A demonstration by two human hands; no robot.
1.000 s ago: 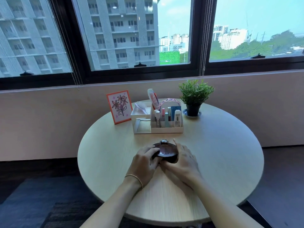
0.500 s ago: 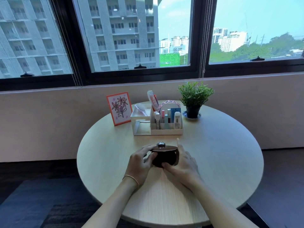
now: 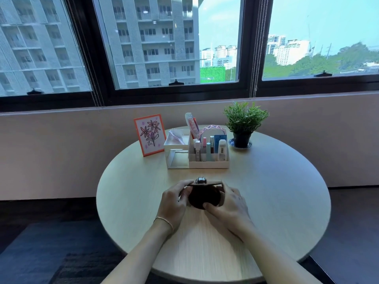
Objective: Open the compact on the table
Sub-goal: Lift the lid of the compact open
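A dark brown round compact (image 3: 204, 196) sits near the middle of the round wooden table (image 3: 276, 201). Its lid is raised, seen almost edge-on, with a small metal clasp (image 3: 201, 179) on top. My left hand (image 3: 174, 199) holds the compact's left side, fingers up at the lid's edge. My right hand (image 3: 227, 203) grips the right side, with the thumb pressed on the base in front. The inside of the compact is hidden from me.
Behind the compact stands a white organizer (image 3: 196, 154) with a comb, tubes and bottles. A flower picture in an orange frame (image 3: 149, 135) is at the back left, a potted green plant (image 3: 244, 124) at the back right. A wall and windows lie beyond.
The compact's lid has swung upward from lying nearly flat to standing almost edge-on. Both hands stayed on its sides, fingers following the lid up.
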